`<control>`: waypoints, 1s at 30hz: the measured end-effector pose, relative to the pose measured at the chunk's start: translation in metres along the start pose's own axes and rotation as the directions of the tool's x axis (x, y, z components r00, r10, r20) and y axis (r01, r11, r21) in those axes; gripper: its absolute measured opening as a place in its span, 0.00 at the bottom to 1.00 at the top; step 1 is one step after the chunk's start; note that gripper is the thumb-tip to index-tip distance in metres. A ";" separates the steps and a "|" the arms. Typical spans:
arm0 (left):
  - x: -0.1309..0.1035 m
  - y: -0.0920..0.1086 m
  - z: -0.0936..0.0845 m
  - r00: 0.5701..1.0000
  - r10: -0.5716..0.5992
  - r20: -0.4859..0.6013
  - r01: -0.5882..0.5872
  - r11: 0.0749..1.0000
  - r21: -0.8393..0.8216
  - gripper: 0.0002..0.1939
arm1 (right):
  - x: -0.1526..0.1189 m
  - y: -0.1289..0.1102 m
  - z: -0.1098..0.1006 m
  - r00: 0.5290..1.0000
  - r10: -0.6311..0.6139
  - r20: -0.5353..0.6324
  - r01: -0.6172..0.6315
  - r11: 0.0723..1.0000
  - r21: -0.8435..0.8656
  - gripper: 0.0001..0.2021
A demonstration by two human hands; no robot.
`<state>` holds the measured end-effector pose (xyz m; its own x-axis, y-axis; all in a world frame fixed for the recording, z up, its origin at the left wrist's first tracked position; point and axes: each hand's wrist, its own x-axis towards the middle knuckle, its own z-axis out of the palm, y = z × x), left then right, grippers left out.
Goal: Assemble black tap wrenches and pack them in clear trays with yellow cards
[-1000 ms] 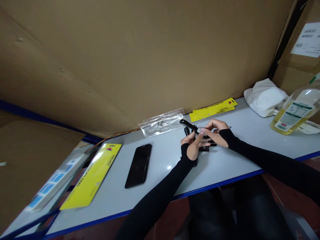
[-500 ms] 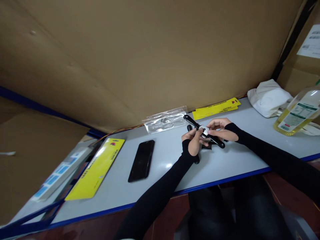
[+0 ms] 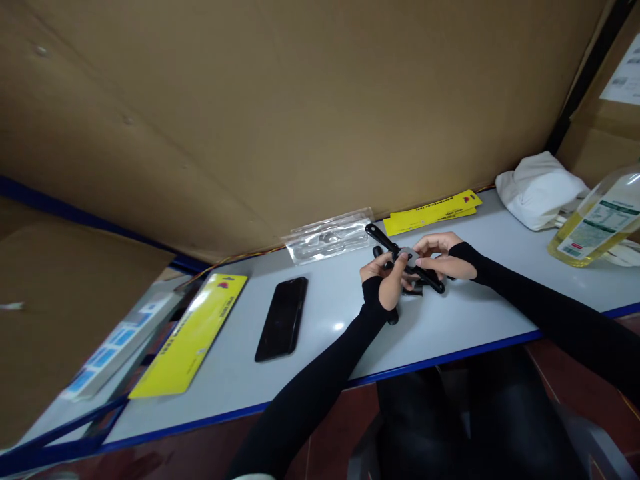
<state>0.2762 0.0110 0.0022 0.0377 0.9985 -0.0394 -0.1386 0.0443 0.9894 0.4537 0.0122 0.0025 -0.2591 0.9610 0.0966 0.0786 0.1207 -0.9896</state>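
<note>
Both my hands are on a black spokeshave (image 3: 431, 279) with two long handles, held slanting above the table. My left hand (image 3: 385, 283) grips its middle from the near left, the thumb resting on the grey metal blade (image 3: 409, 256). From the right, my right hand (image 3: 443, 257) pinches the blade's edge between thumb and fingers. Underneath lies another black tool with a rounded handle end (image 3: 393, 316), mostly covered by my left hand. Small dark parts (image 3: 415, 291) show below the spokeshave, too hidden to name.
A black phone (image 3: 282, 320) and a yellow packaging card (image 3: 193, 340) lie to the left. Clear plastic blister shells (image 3: 327, 241) and more yellow cards (image 3: 433, 212) are at the back wall. A bottle of yellow liquid (image 3: 595, 223) and white cloth (image 3: 537, 190) stand right.
The blade has tilted slightly and looks greyer rather than bright white. Both hands keep their hold on the spokeshave; the view has shifted a little.
</note>
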 end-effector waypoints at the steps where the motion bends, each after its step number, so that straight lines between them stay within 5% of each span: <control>1: 0.000 0.001 0.000 1.000 -0.005 -0.002 0.005 1.000 0.001 0.24 | 0.000 0.000 0.000 1.000 0.003 0.004 -0.003 1.000 -0.007 0.20; 8: 0.004 0.008 -0.004 1.000 -0.024 -0.005 0.024 1.000 -0.003 0.22 | 0.004 0.006 -0.013 0.990 -0.097 -0.099 0.072 0.971 -0.227 0.16; 12: 0.009 0.007 -0.007 0.998 -0.041 -0.037 0.042 0.999 0.007 0.22 | 0.007 0.011 -0.030 0.981 -0.166 -0.104 0.096 0.872 -0.480 0.13; 17: 0.010 0.004 -0.007 0.998 -0.069 0.000 0.069 0.997 0.017 0.23 | 0.007 0.023 -0.044 0.973 -0.172 0.151 0.227 0.631 -0.742 0.16; 20: 0.010 0.003 -0.008 0.997 -0.077 0.023 0.076 0.997 0.011 0.23 | 0.007 0.029 -0.047 0.951 -0.152 0.269 0.306 0.573 -0.760 0.16; 25: 0.010 0.001 -0.007 0.994 -0.104 0.035 0.103 0.994 0.023 0.24 | 0.006 0.025 -0.047 0.948 -0.156 0.277 0.312 0.628 -0.713 0.13; 30: 0.007 0.000 -0.006 0.991 -0.125 0.055 0.122 0.992 0.040 0.24 | 0.005 0.014 -0.041 0.984 -0.102 0.146 0.167 0.814 -0.556 0.07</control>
<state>0.2703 0.0179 0.0008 0.1090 0.9820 -0.1546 -0.0937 0.1650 0.9818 0.4929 0.0290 -0.0069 -0.4039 0.8969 0.1802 0.5562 0.3971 -0.7300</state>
